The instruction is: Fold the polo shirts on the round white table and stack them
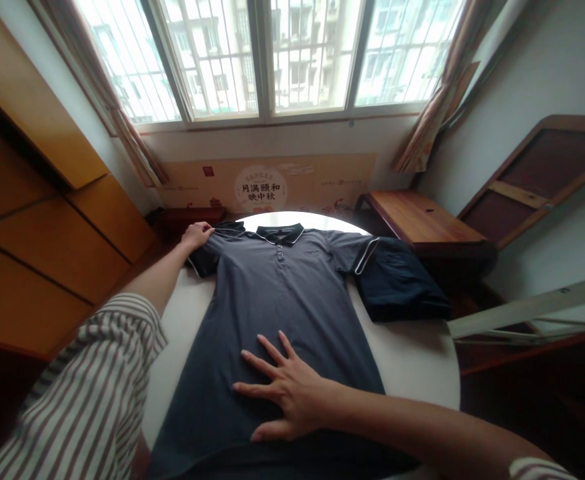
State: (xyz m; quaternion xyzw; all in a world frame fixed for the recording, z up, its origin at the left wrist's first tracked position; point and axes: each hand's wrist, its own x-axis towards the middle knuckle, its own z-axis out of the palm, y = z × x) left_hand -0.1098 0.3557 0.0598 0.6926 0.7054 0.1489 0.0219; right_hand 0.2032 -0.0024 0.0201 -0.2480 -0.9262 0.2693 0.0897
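A dark grey polo shirt (282,300) with white-edged collar and sleeves lies front up across a round white table (417,360), its collar toward the window. My left hand (197,235) pinches the shirt at the shoulder of its left-side sleeve, fingers pressed together. Lower on the shirt's front, my right hand (292,387) rests palm down with its fingers spread. The shirt's right-side sleeve overlaps a folded dark navy garment (402,280). Some dark cloth (230,227) shows just beyond my left hand; I cannot tell what it is.
Orange-brown cabinets (42,267) stand along the left. A low wooden side table (422,217) is beyond the table on the right, near a leaning wooden panel (547,180). Barred windows (267,60) with curtains and a printed banner (312,183) are at the back.
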